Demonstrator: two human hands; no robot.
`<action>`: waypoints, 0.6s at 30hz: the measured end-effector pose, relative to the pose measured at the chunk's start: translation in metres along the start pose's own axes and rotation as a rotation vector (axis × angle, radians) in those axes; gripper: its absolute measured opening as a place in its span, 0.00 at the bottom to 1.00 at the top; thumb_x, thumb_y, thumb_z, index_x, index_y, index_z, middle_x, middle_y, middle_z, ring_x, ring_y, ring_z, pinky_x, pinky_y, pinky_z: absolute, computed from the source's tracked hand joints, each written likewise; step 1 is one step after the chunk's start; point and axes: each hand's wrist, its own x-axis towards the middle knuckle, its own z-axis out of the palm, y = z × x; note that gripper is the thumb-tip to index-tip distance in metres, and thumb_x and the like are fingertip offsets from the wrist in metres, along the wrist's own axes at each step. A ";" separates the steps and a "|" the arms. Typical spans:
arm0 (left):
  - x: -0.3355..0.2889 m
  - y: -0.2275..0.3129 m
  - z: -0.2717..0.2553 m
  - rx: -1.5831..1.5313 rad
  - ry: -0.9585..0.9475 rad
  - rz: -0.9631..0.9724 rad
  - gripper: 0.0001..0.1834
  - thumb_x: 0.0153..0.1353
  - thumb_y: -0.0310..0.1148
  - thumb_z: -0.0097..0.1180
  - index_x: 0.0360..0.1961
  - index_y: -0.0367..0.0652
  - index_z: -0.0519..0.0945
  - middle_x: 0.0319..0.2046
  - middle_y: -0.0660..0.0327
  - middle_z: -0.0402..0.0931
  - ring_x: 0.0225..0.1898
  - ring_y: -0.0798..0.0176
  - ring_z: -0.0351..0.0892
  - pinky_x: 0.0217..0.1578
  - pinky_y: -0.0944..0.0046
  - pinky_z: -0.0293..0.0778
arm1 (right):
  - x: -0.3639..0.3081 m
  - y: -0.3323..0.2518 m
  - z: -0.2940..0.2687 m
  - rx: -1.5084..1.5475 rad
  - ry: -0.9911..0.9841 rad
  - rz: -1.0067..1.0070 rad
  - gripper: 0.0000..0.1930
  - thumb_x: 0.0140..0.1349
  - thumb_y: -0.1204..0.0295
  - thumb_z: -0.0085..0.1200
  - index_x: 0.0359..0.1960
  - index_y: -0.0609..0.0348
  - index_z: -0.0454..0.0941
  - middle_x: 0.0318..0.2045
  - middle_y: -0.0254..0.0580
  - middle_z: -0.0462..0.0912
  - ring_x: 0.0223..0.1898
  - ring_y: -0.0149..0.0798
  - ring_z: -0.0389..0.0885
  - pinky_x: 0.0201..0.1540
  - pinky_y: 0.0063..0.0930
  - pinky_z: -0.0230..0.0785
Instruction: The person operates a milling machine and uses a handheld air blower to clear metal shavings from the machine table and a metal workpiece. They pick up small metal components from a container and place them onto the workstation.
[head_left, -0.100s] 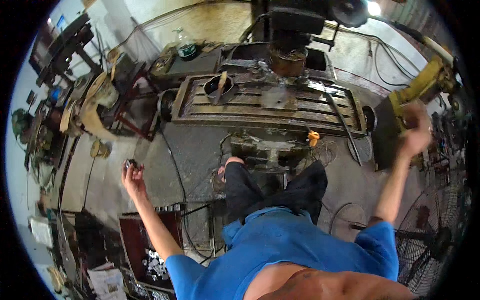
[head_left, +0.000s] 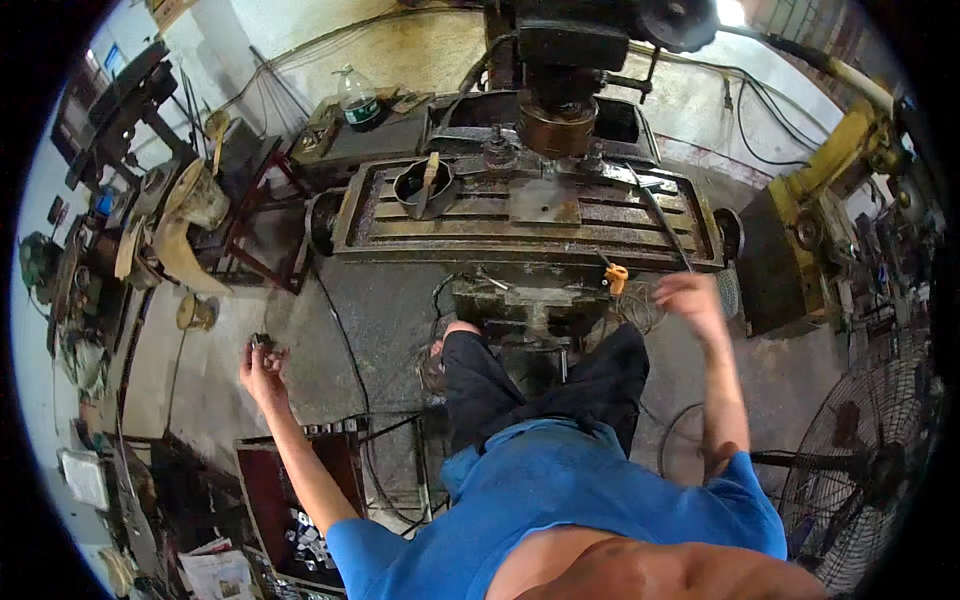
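Observation:
Out to the left, my left hand (head_left: 264, 378) is closed on a small dark metal part (head_left: 262, 341), pinched at the fingertips. My right hand (head_left: 692, 300) is smeared by motion in front of the milling machine table (head_left: 450, 240). It overlaps the lower end of a long dark bar (head_left: 662, 220) leaning on that table; whether the fingers touch the bar I cannot tell. A flat metal plate (head_left: 545, 203) lies under the machine's spindle head (head_left: 556, 125). On the table's left part sits a dark pot (head_left: 428, 198) with a brush-like wooden handle sticking out.
A reddish-brown bin (head_left: 262, 495) holding several small metal pieces stands beside my left forearm. To the right are a fan (head_left: 850, 450) and a yellow-green machine (head_left: 800, 240). An orange-handled item (head_left: 616, 278) hangs at the table's front edge. A black cable (head_left: 345, 340) crosses the floor.
My right hand has swung inward from the far right to the lower end of the bar. My left hand stays out to the left with the metal part, and the view has shifted slightly.

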 end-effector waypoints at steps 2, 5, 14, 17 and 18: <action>0.003 0.007 0.010 0.192 -0.026 0.023 0.13 0.59 0.29 0.47 0.44 0.33 0.71 0.29 0.56 0.74 0.21 0.67 0.71 0.21 0.68 0.72 | 0.030 0.102 0.027 -0.360 0.152 0.147 0.23 0.41 0.70 0.53 0.42 0.70 0.75 0.24 0.42 0.79 0.26 0.32 0.77 0.29 0.25 0.68; 0.003 0.013 -0.010 0.269 -0.081 0.050 0.15 0.60 0.31 0.45 0.44 0.31 0.68 0.25 0.53 0.75 0.16 0.66 0.71 0.18 0.66 0.73 | 0.079 0.165 0.059 0.001 0.043 0.101 0.18 0.42 0.71 0.51 0.37 0.67 0.76 0.23 0.33 0.76 0.24 0.30 0.70 0.28 0.25 0.63; -0.004 0.007 -0.030 0.472 0.020 0.029 0.12 0.56 0.33 0.50 0.33 0.35 0.65 0.15 0.52 0.71 0.10 0.62 0.70 0.13 0.61 0.72 | 0.077 0.172 0.102 0.145 0.236 0.036 0.13 0.40 0.72 0.50 0.31 0.61 0.74 0.24 0.33 0.74 0.23 0.28 0.70 0.27 0.23 0.63; -0.011 0.009 -0.024 0.442 0.039 0.041 0.12 0.57 0.34 0.51 0.28 0.37 0.64 0.12 0.57 0.68 0.09 0.64 0.67 0.13 0.61 0.72 | 0.056 0.090 0.083 0.277 0.228 -0.290 0.17 0.39 0.75 0.49 0.36 0.63 0.73 0.23 0.32 0.74 0.19 0.25 0.70 0.20 0.20 0.64; -0.010 0.009 -0.028 0.428 0.029 0.040 0.12 0.57 0.34 0.51 0.27 0.37 0.64 0.11 0.58 0.67 0.09 0.65 0.66 0.12 0.62 0.71 | 0.057 0.074 0.071 0.329 0.126 -0.303 0.18 0.39 0.77 0.50 0.37 0.63 0.72 0.24 0.33 0.74 0.16 0.25 0.70 0.18 0.20 0.64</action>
